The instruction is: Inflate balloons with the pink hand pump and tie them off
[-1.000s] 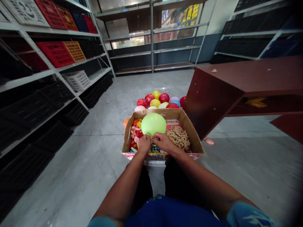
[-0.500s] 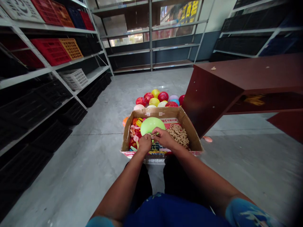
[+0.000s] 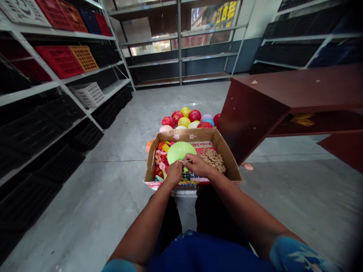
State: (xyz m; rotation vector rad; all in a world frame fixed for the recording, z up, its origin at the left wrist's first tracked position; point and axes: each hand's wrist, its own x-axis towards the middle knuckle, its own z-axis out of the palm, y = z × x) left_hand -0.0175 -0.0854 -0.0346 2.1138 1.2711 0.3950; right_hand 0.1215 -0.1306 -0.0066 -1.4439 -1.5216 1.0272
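Note:
A light-green inflated balloon [image 3: 180, 149] sits over the open cardboard box [image 3: 233, 166], just beyond my hands. My left hand [image 3: 174, 173] is closed at the balloon's near side, its fingers pinched where the neck would be; the neck itself is hidden. With fingertips pinched, my right hand [image 3: 196, 166] grips a thin tan band that stretches across to the left fingers. In the box's right part lies a heap of tan bands [image 3: 213, 159], close to my right hand. Uninflated balloons [image 3: 162, 165] in several colours fill the left part.
Inflated balloons [image 3: 184, 121] lie on the floor behind the box. A dark red wooden table [image 3: 255, 109] stands at the right, with a flat pinkish piece [image 3: 247, 166] on the floor near it. Shelving with crates [image 3: 59, 60] runs along the left; metal racks [image 3: 179, 45] stand at the back.
My hands stay together at the balloon. The right fingers have shifted slightly, and the thin band now shows stretched between the two hands. The view has moved a little.

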